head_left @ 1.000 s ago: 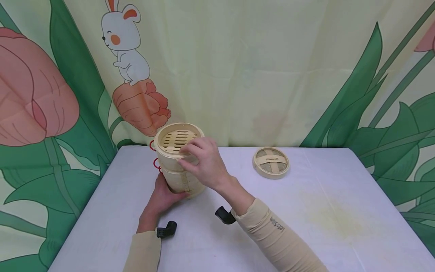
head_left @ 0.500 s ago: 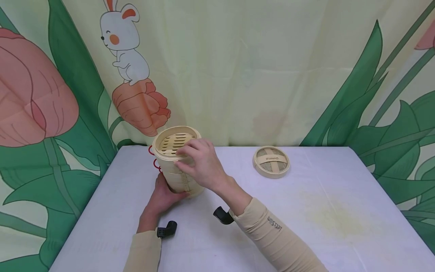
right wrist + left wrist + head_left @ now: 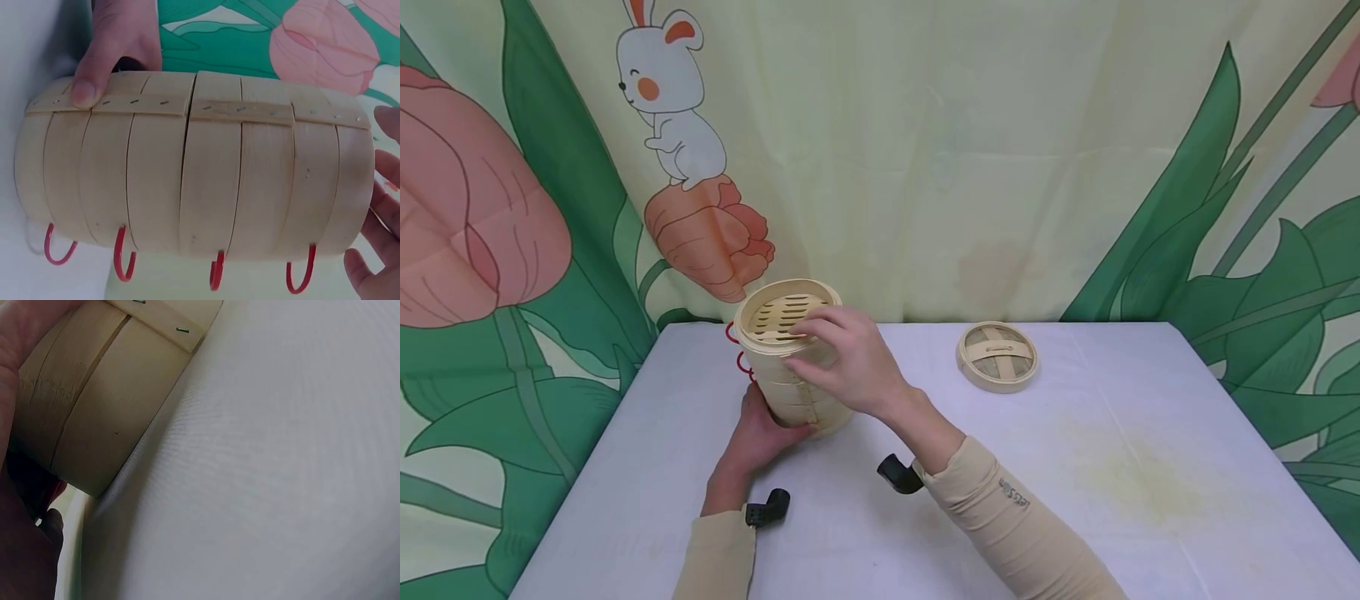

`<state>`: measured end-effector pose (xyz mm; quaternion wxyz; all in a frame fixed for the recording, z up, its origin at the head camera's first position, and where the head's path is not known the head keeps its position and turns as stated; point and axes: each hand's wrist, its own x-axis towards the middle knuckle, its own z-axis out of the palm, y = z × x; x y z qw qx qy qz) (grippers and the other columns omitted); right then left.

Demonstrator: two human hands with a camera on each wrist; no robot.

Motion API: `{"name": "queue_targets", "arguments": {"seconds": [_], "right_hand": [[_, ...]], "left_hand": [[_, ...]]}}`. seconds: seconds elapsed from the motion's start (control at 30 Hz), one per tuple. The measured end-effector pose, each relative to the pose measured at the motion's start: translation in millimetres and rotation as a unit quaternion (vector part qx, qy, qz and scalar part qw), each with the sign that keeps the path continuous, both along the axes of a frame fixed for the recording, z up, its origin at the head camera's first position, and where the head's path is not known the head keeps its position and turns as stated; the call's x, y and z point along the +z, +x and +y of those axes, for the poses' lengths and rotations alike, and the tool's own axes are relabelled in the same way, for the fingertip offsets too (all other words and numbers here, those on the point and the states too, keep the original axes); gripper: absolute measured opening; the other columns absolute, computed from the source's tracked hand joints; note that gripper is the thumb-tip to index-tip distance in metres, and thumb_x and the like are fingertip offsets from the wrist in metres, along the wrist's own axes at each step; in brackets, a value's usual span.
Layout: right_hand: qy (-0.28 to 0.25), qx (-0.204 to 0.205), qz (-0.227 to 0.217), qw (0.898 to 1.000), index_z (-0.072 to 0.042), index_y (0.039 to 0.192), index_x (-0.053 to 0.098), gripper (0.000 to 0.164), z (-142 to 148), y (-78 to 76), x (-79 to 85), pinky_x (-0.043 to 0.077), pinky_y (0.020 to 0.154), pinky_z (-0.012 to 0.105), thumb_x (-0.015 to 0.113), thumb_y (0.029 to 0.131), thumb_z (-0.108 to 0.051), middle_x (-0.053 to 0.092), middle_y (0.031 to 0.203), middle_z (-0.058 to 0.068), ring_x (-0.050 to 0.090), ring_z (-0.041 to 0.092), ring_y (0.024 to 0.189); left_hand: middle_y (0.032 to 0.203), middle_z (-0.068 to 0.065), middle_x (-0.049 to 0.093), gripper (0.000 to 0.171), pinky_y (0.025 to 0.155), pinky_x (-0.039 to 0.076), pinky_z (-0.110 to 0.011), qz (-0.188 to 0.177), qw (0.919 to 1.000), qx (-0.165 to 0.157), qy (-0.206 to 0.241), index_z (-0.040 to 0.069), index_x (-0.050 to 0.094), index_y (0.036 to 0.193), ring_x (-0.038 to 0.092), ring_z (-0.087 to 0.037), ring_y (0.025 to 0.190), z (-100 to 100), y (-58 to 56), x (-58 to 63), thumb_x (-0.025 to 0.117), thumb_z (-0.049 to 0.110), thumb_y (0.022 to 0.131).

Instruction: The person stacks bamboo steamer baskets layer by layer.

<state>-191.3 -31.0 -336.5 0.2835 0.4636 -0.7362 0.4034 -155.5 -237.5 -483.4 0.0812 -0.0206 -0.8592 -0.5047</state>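
Note:
A tall stack of bamboo steamer baskets (image 3: 797,400) leans slightly on the left part of the table, its slatted top tier (image 3: 782,317) facing up. My left hand (image 3: 763,433) grips the stack low down; its thumb lies across the stapled seam in the right wrist view. At the top rim is my right hand (image 3: 853,358), fingers spread and bent, the index finger over the slats and the thumb outside the near rim. In the right wrist view its fingertips (image 3: 359,269) sit right at the basket's edge. Red loops (image 3: 125,253) stick out along the stack's side.
A round bamboo steamer lid (image 3: 997,357) with a crossed strip handle lies at the back middle-right of the white-covered table (image 3: 1075,500). A printed curtain (image 3: 1000,167) hangs behind the table's back edge. Black wrist cameras (image 3: 767,508) stick out from both wrists.
The stack's top has shifted slightly left and down, the right hand moving with it. The left hand keeps its place low on the stack; the lid stays where it was.

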Motion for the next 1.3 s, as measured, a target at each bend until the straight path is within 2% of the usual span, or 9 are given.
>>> {"name": "queue_targets", "arguments": {"seconds": [0.17, 0.43, 0.87, 1.1, 1.3], "right_hand": [[-0.014, 0.012, -0.016, 1.000, -0.003, 0.107, 0.074, 0.035, 11, -2.4, 0.5, 0.046, 0.093, 0.027, 0.088, 0.078, -0.017, 0.068, 0.107, 0.008, 0.062, 0.021, 0.103], [-0.021, -0.008, -0.054, 0.998, -0.004, 0.112, 0.073, 0.037, 40, -7.1, -0.5, 0.044, 0.095, 0.034, 0.086, 0.079, -0.015, 0.067, 0.113, 0.008, 0.059, 0.023, 0.108], [-0.010, -0.085, -0.144, 0.986, -0.009, 0.116, 0.074, 0.039, 96, -17.0, -21.8, 0.041, 0.103, 0.043, 0.086, 0.081, -0.018, 0.065, 0.122, 0.007, 0.054, 0.025, 0.120], [-0.025, -0.099, -0.155, 0.983, -0.006, 0.115, 0.073, 0.037, 118, -22.0, -31.6, 0.042, 0.100, 0.042, 0.085, 0.081, -0.014, 0.066, 0.119, 0.007, 0.056, 0.025, 0.117], [-0.038, -0.129, -0.172, 0.976, -0.004, 0.114, 0.073, 0.036, 136, -28.1, -45.3, 0.042, 0.099, 0.043, 0.085, 0.080, -0.009, 0.065, 0.119, 0.009, 0.056, 0.027, 0.117]], "left_hand": [[0.140, -0.017, 0.038, 0.117, 0.111, 0.029, -0.051, -0.004, 1.0000, 0.002, -0.008, 0.002, 0.022, 0.149, 0.037, -0.032, 0.130, 0, -0.2, -0.8, 0.098, 0.028, 0.064], [0.134, -0.018, 0.045, 0.109, 0.109, 0.030, -0.049, 0.040, 0.9992, 0.000, -0.005, -0.002, 0.030, 0.143, 0.042, -0.032, 0.126, -1, -1.9, -4.3, 0.099, 0.022, 0.061], [0.138, -0.019, 0.040, 0.113, 0.112, 0.027, -0.050, -0.007, 0.9999, 0.013, -0.007, -0.001, 0.026, 0.145, 0.037, -0.032, 0.130, 0, -0.9, -4.9, 0.098, 0.025, 0.063], [0.138, -0.020, 0.039, 0.113, 0.111, 0.027, -0.050, -0.006, 0.9999, 0.012, -0.007, -0.002, 0.025, 0.145, 0.037, -0.033, 0.130, 1, 0.4, -2.3, 0.098, 0.025, 0.063], [0.138, -0.019, 0.040, 0.113, 0.111, 0.028, -0.050, 0.002, 0.9999, 0.011, -0.011, -0.001, 0.025, 0.146, 0.037, -0.032, 0.130, 0, 0.1, -4.2, 0.098, 0.026, 0.063]]}}
